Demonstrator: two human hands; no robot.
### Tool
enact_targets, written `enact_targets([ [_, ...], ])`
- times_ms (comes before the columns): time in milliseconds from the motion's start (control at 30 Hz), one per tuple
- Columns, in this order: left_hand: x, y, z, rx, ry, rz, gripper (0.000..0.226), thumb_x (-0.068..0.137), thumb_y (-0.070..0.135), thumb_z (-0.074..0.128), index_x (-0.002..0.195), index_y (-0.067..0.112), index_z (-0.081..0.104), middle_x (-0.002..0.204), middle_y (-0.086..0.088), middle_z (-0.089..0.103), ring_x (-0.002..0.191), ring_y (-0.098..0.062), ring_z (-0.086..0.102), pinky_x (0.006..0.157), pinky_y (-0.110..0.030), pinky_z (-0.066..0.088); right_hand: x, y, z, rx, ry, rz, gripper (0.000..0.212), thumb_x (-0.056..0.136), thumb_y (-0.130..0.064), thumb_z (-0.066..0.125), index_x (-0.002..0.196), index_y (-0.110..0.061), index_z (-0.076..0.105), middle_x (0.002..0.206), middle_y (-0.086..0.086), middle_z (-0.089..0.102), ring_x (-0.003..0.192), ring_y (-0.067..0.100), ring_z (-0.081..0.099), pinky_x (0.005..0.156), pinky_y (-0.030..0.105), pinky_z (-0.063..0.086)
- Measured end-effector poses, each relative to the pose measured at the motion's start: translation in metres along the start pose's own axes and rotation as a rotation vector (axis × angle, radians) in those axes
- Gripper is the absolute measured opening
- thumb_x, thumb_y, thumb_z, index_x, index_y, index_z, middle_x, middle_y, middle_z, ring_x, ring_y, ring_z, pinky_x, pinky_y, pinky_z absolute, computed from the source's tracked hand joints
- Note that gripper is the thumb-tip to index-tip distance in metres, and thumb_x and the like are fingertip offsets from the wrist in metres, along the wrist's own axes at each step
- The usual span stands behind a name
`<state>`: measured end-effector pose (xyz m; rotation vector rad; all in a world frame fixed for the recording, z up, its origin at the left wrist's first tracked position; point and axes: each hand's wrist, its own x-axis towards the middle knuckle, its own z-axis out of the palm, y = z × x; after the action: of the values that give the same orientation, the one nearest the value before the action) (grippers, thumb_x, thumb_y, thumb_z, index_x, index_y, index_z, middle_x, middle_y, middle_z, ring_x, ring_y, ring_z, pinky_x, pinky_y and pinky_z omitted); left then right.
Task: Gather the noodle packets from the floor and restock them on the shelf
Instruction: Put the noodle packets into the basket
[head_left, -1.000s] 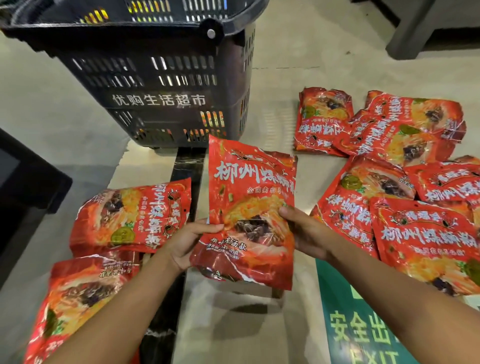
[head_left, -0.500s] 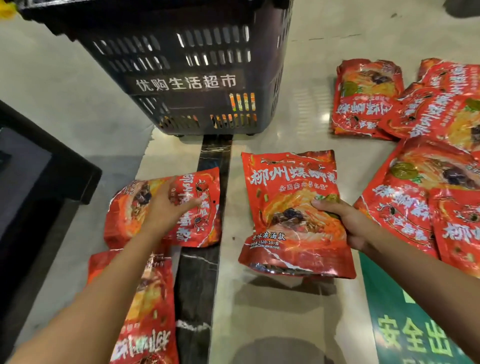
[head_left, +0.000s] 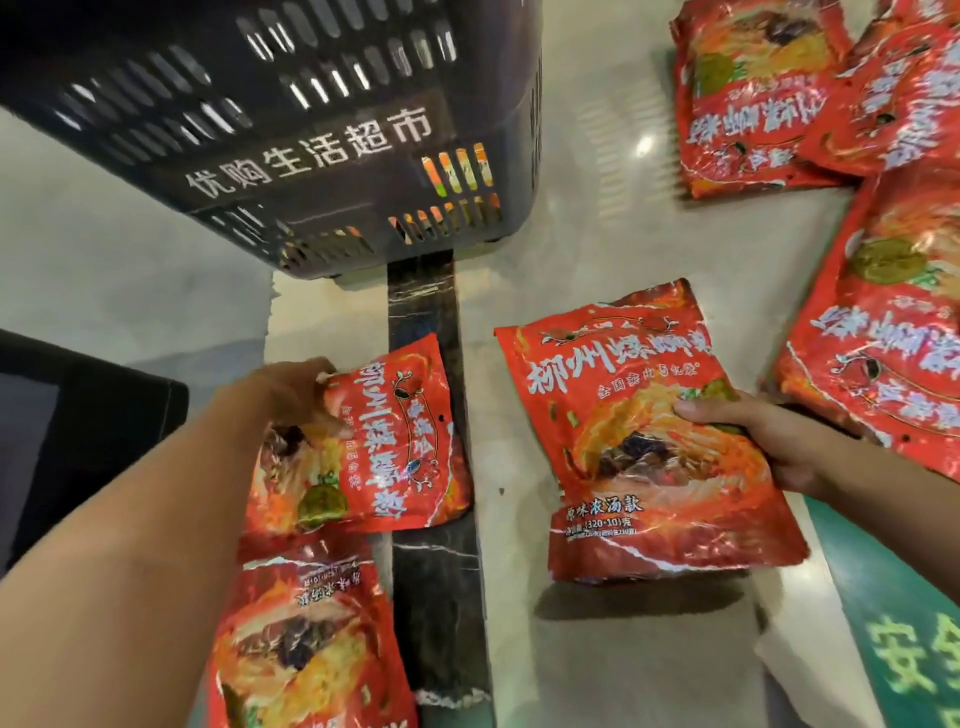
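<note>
Stretching across the whole view, the pale glossy floor (head_left: 597, 218) carries everything. A black slotted shopping basket (head_left: 291, 104) with white printed characters stands at the top left, with coloured goods showing through its lower slots. To the right lies a heap of packets (head_left: 883, 338), red noodle bags that overlap one another and run off the frame edge. A green floor sign (head_left: 893, 623) fills the lower right corner, and a dark marble strip (head_left: 441, 597) runs from under the basket toward the bottom edge.

The upright packet (head_left: 639, 441) sits near the centre with its print facing the camera and a shadow on the floor just below it. The right hand (head_left: 769, 441) has its grip clamped on that packet's right edge, thumb on the front.

The sideways packet (head_left: 374, 441) lies partly over the marble strip, its lower edge overlapping a lower packet (head_left: 301, 639) that rests flat on the floor. The left hand (head_left: 291, 395) has its grip closed on the sideways packet's upper left corner, fingers curled over the top.
</note>
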<state>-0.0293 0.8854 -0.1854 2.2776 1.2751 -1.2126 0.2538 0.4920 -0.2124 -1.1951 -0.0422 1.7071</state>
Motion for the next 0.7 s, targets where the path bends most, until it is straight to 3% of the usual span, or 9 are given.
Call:
enact_targets([
  [133, -0.003, 0.009, 0.007, -0.032, 0.04, 0.011, 0.096, 0.058, 0.055, 0.089, 0.135, 0.021, 0.043, 0.13, -0.007, 0.061, 0.121, -0.032, 0.056, 0.103, -0.042, 0.043, 0.006, 0.005, -0.012, 0.033, 0.01, -0.007, 0.119, 0.008, -0.031, 0.1, 0.119, -0.017, 0.059, 0.098, 0.015, 0.075, 0.077, 0.032, 0.074, 0.057, 0.037, 0.06],
  [233, -0.016, 0.012, 0.0, -0.104, -0.035, 0.009, 0.087, 0.047, 0.061, 0.09, 0.119, 0.019, 0.066, 0.115, -0.002, 0.071, 0.109, -0.025, 0.065, 0.1, -0.036, 0.048, 0.01, 0.006, -0.017, 0.062, 0.003, -0.007, 0.115, 0.011, -0.031, 0.101, 0.118, -0.015, 0.061, 0.101, 0.015, 0.075, 0.079, 0.032, 0.074, 0.059, 0.037, 0.06],
  [333, -0.026, 0.012, -0.003, -0.195, -0.051, 0.02, 0.094, 0.016, 0.079, 0.082, 0.093, 0.025, 0.072, 0.095, 0.004, 0.075, 0.094, -0.02, 0.07, 0.094, -0.032, 0.05, 0.013, 0.007, -0.017, 0.082, -0.027, 0.017, 0.112, 0.013, -0.03, 0.101, 0.117, -0.015, 0.062, 0.103, 0.016, 0.074, 0.081, 0.033, 0.074, 0.061, 0.039, 0.061],
  [433, -0.04, 0.017, -0.005, -0.249, -0.049, -0.011, 0.082, 0.028, 0.071, 0.084, 0.095, 0.024, 0.071, 0.099, 0.003, 0.074, 0.095, -0.02, 0.068, 0.098, -0.033, 0.048, 0.015, 0.007, -0.014, 0.102, -0.054, 0.04, 0.109, 0.021, -0.029, 0.101, 0.12, -0.013, 0.06, 0.109, 0.018, 0.072, 0.086, 0.035, 0.073, 0.067, 0.041, 0.061],
  [567, -0.056, 0.024, -0.012, -0.412, 0.069, -0.052, 0.099, 0.016, 0.079, 0.082, 0.093, 0.018, 0.072, 0.093, 0.0, 0.074, 0.09, -0.022, 0.067, 0.092, -0.033, 0.049, 0.013, 0.003, -0.008, 0.107, -0.042, 0.04, 0.109, 0.026, -0.029, 0.101, 0.124, -0.013, 0.057, 0.111, 0.017, 0.072, 0.09, 0.034, 0.073, 0.07, 0.041, 0.061],
  [600, -0.061, 0.027, -0.013, -0.45, 0.109, -0.039, 0.09, 0.024, 0.077, 0.085, 0.091, 0.018, 0.072, 0.089, 0.0, 0.073, 0.089, -0.023, 0.067, 0.09, -0.034, 0.05, 0.011, 0.001, -0.007, 0.099, -0.023, 0.034, 0.109, 0.025, -0.03, 0.101, 0.124, -0.013, 0.056, 0.109, 0.017, 0.072, 0.09, 0.034, 0.073, 0.068, 0.04, 0.061],
  [700, -0.092, 0.044, -0.021, -0.622, 0.211, -0.007, 0.034, 0.066, 0.044, 0.088, 0.082, 0.026, 0.064, 0.074, 0.013, 0.067, 0.086, -0.022, 0.064, 0.087, -0.033, 0.047, -0.009, -0.014, 0.003, 0.079, 0.057, 0.017, 0.108, 0.026, -0.031, 0.1, 0.123, -0.013, 0.057, 0.102, 0.015, 0.074, 0.086, 0.033, 0.074, 0.064, 0.037, 0.06],
])
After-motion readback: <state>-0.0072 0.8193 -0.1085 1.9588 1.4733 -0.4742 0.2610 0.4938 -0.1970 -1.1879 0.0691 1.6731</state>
